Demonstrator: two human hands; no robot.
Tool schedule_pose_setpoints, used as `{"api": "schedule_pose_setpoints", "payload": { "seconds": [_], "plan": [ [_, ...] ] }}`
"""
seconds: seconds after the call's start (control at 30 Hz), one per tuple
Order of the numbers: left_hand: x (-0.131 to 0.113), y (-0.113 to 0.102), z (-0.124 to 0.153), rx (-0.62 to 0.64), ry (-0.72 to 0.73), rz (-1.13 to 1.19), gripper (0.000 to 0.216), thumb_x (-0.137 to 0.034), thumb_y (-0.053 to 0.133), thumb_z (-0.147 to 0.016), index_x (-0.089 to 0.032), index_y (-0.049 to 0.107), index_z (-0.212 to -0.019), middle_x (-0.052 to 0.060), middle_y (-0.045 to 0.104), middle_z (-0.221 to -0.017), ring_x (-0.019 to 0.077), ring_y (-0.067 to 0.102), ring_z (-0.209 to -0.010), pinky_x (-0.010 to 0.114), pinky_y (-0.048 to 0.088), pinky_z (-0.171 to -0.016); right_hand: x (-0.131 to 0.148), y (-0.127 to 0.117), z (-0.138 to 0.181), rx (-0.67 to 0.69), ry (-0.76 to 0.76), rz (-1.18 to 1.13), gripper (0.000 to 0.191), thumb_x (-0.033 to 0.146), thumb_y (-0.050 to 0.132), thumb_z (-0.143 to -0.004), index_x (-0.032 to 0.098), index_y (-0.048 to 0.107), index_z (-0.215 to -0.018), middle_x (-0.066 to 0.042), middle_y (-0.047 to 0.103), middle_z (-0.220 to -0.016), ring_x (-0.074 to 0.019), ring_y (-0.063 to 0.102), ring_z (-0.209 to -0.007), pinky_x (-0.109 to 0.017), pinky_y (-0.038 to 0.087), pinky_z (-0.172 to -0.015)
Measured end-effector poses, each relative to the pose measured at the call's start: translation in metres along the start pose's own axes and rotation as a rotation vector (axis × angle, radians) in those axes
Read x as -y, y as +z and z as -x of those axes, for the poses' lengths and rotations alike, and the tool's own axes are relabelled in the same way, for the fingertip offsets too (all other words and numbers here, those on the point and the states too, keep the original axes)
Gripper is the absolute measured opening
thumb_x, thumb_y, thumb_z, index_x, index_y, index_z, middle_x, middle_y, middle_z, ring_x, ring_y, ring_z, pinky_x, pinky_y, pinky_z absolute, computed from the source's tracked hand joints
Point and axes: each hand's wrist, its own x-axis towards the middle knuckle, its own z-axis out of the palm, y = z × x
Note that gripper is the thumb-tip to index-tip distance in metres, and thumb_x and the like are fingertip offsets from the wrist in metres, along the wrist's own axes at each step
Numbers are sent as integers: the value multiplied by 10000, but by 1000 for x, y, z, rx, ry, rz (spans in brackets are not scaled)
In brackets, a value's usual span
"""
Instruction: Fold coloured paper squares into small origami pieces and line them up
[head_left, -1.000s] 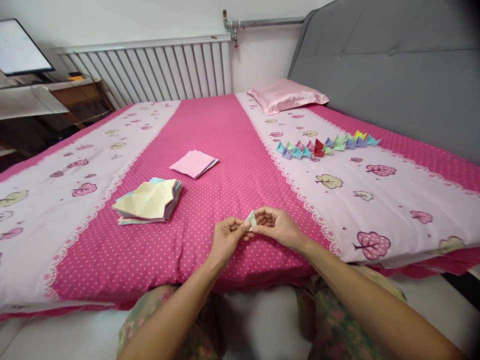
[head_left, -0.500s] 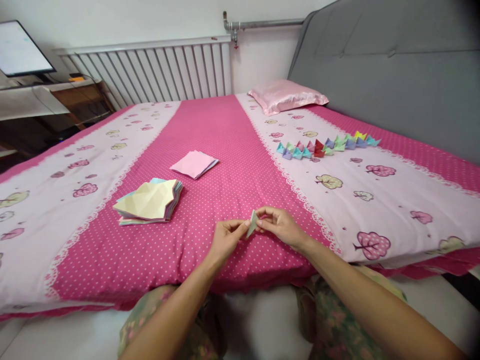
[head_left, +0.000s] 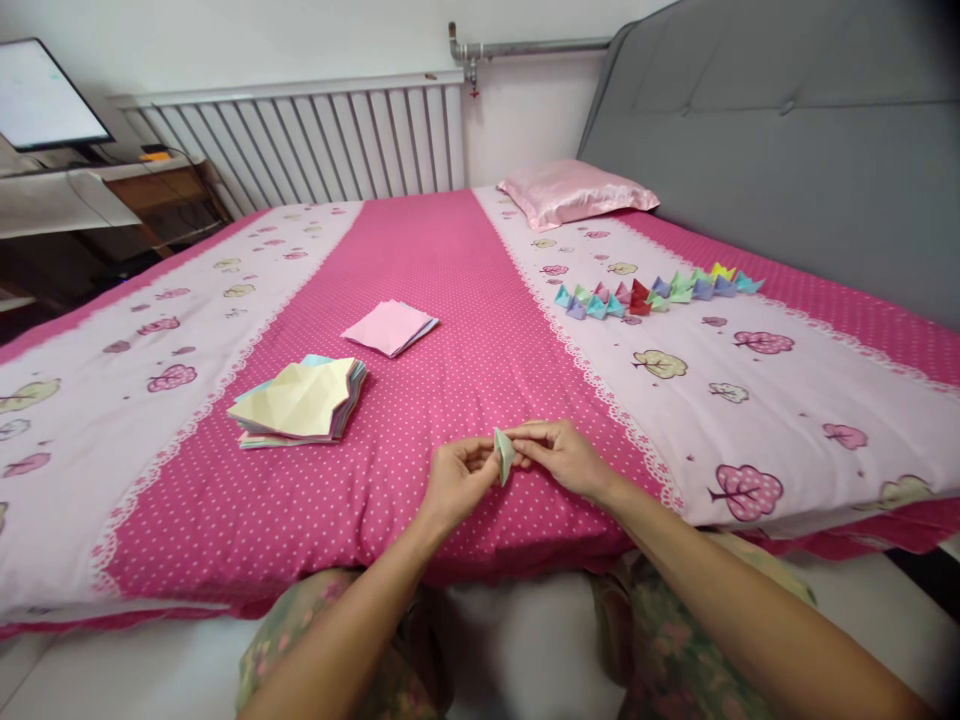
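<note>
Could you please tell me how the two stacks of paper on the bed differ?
The near stack is topped by a creased, pale yellow sheet; the far stack is topped by a flat pink one. The near stack looks thicker and multicoloured at its edges. Both lie on the bed's dotted pink stripe.

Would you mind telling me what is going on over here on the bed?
A person pinches a small folded pale green paper between the left hand and right hand, above the pink bedspread. A stack of creased sheets and a pink stack lie beyond; a row of folded paper pieces sits to the right.
</note>
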Motion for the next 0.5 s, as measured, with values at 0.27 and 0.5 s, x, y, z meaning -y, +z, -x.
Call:
{"api": "schedule_pose_setpoints", "payload": {
  "seconds": [0.27, 0.5],
  "plan": [
    [13, 3, -3, -38, 28, 105, 224, -197, 621, -673, -115, 596, -881, 60, 692, -744, 142, 648, -586, 262, 521, -589, 2, 10, 4, 29, 0, -93, 341, 336, 583, -782, 189, 623, -1087, -62, 673, -948, -143, 639, -726, -304, 537, -676],
    [16, -1, 3, -105, 239, -268, 297, -80, 520, -718, -201, 707, -914, 45, 719, -858, 178, 660, -774, 297, 516, -722, 8, 19, 11, 25, 4, -63, 559, 319, 731, -649, 181, 542, -1157, -81, 646, -1006, -169, 624, -824, -307, 517, -739]
  ]
}}
